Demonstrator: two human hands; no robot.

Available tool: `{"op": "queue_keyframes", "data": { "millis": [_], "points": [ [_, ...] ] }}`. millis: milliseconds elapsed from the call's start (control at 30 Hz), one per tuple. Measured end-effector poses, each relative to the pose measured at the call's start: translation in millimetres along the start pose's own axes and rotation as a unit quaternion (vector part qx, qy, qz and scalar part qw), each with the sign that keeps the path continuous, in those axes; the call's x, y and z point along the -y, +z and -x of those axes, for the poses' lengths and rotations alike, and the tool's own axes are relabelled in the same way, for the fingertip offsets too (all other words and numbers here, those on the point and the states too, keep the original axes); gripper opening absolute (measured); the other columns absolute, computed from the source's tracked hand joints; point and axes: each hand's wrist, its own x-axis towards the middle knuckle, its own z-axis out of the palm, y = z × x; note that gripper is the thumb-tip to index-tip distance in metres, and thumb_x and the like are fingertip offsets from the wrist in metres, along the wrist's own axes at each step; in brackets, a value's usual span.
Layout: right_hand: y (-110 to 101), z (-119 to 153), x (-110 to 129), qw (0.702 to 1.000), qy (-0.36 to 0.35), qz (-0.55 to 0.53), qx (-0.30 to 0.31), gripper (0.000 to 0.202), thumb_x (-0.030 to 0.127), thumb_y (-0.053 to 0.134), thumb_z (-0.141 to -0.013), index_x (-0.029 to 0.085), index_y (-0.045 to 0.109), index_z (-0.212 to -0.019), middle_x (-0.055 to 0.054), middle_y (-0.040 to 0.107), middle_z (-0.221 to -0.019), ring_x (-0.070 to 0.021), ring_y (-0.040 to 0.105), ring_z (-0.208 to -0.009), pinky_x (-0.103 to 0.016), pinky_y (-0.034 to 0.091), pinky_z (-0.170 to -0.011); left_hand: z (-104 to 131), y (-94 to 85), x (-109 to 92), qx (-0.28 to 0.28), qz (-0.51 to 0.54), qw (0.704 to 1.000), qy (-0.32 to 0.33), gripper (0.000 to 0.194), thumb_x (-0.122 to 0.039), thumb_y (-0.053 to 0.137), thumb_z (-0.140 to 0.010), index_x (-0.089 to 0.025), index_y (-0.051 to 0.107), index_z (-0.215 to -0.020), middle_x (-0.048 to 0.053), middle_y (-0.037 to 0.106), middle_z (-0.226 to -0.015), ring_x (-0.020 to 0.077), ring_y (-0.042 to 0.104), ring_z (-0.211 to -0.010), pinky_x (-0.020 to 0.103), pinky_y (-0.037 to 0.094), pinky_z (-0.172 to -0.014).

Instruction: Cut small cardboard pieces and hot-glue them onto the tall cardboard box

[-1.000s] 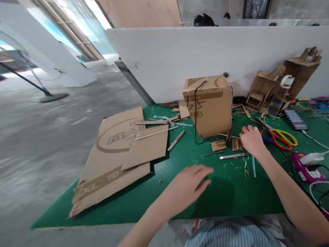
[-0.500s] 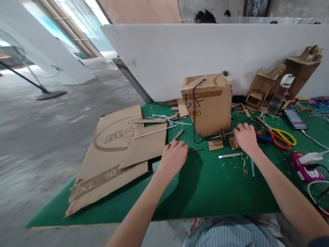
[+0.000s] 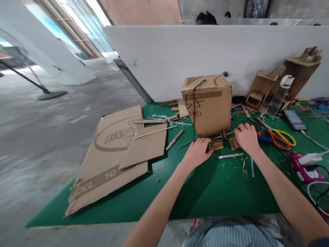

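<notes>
In the head view, the right hand [image 3: 247, 139] has its fingers bent and closed on the right end of a thin stick [image 3: 230, 133], which carries a small dark wheel [image 3: 223, 134] just in front of the box [image 3: 210, 113]. The left hand [image 3: 196, 152] is near the stick's other end, its thumb apart from its fingers, beside the left tab [image 3: 216, 145]; whether it touches stick or tab I cannot tell. The right tab [image 3: 233, 144] lies just beside the right hand, and a metal strip [image 3: 232, 155] lies nearer the person on the green table [image 3: 218, 195]. A rod [image 3: 185, 143] runs up to the left hand's fingers, with a grey bar [image 3: 175, 139] beyond it. Further left are overlapping cardboard sheets [image 3: 113, 144]. A black cord [image 3: 194, 109] hangs down the front of the box. Right of the right hand lie scissors [image 3: 281, 137], a phone [image 3: 295, 119] and a purple socket block [image 3: 305, 168]; a bottle [image 3: 278, 97] leans further back.
</notes>
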Motion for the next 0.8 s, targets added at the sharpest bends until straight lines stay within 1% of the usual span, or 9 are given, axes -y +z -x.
{"op": "queue_keyframes", "data": {
  "millis": [133,200,300,367,433,567,667,733,800],
  "points": [
    [1,-2,5,1.000,-0.013,-0.009,0.005,0.028,0.018,0.042,-0.095,0.018,0.070,-0.096,-0.013,0.061,-0.106,-0.0276,0.041,-0.097,-0.040,0.026,-0.079,8,-0.7,7,-0.056,0.054,0.997,0.024,0.044,-0.032,0.059,-0.084,-0.017,0.057,-0.125,0.013,0.060,-0.119,0.0317,0.057,-0.114,0.048,0.047,-0.098],
    [1,-2,5,1.000,-0.019,-0.014,-0.001,0.029,0.018,0.042,-0.095,0.018,0.069,-0.102,-0.012,0.060,-0.113,-0.0279,0.041,-0.099,-0.040,0.026,-0.079,14,-1.3,9,-0.097,0.115,0.988,0.039,0.047,-0.031,0.055,-0.087,-0.019,0.053,-0.132,0.014,0.053,-0.124,0.0265,0.060,-0.108,0.043,0.050,-0.096],
    [-2,-1,-1,1.000,0.002,-0.019,-0.016,0.035,0.016,0.040,-0.094,0.018,0.063,-0.121,-0.013,0.057,-0.124,-0.0283,0.041,-0.103,-0.040,0.027,-0.080,21,0.5,11,-0.137,0.251,0.957,0.040,0.048,-0.029,0.052,-0.089,-0.023,0.049,-0.137,0.012,0.047,-0.127,0.0179,0.063,-0.096,0.034,0.056,-0.084],
    [-6,3,-11,0.999,0.030,-0.017,-0.016,0.040,0.015,0.041,-0.093,0.016,0.057,-0.130,-0.013,0.056,-0.127,-0.0288,0.043,-0.105,-0.040,0.028,-0.081,22,2.1,11,-0.137,0.339,0.930,0.028,0.047,-0.030,0.056,-0.088,-0.024,0.051,-0.134,0.011,0.047,-0.127,0.0174,0.063,-0.097,0.032,0.058,-0.080],
    [-11,9,-23,0.998,0.054,-0.010,-0.002,0.042,0.016,0.043,-0.091,0.015,0.055,-0.132,-0.014,0.056,-0.128,-0.0297,0.044,-0.107,-0.041,0.030,-0.083,20,1.9,9,-0.132,0.422,0.897,-0.002,0.049,-0.032,0.061,-0.084,-0.023,0.053,-0.132,0.011,0.053,-0.124,0.0193,0.063,-0.099,0.033,0.059,-0.079],
    [-15,23,-45,0.991,0.079,0.012,0.106,0.042,0.017,0.046,-0.088,0.014,0.057,-0.128,-0.016,0.058,-0.123,-0.0329,0.048,-0.107,-0.043,0.034,-0.081,1,-5.8,-1,-0.154,0.550,0.819,-0.062,0.057,-0.035,0.071,-0.077,-0.019,0.053,-0.129,0.009,0.066,-0.107,0.0192,0.067,-0.087,0.034,0.060,-0.072],
    [-14,31,-51,0.980,0.110,0.023,0.166,0.042,0.015,0.045,-0.087,0.013,0.056,-0.128,-0.019,0.058,-0.123,-0.0342,0.050,-0.109,-0.043,0.037,-0.081,-20,-11.4,-14,-0.164,0.621,0.764,-0.065,0.059,-0.035,0.074,-0.076,-0.018,0.051,-0.128,0.005,0.067,-0.093,0.0175,0.069,-0.078,0.032,0.059,-0.068],
    [-13,35,-52,0.974,0.134,0.027,0.182,0.042,0.014,0.044,-0.087,0.012,0.055,-0.128,-0.020,0.057,-0.124,-0.0345,0.050,-0.110,-0.044,0.039,-0.080,-31,-11.2,-23,-0.148,0.665,0.730,-0.055,0.059,-0.034,0.075,-0.075,-0.018,0.051,-0.127,0.002,0.066,-0.084,0.0173,0.070,-0.076,0.030,0.057,-0.066],
    [-12,39,-54,0.969,0.153,0.031,0.193,0.042,0.013,0.045,-0.087,0.011,0.054,-0.128,-0.021,0.057,-0.124,-0.0349,0.050,-0.111,-0.044,0.041,-0.079,-34,-7.8,-30,-0.138,0.700,0.699,-0.051,0.059,-0.033,0.076,-0.074,-0.018,0.053,-0.125,0.000,0.064,-0.078,0.0169,0.069,-0.074,0.027,0.055,-0.062]
  ]
}}
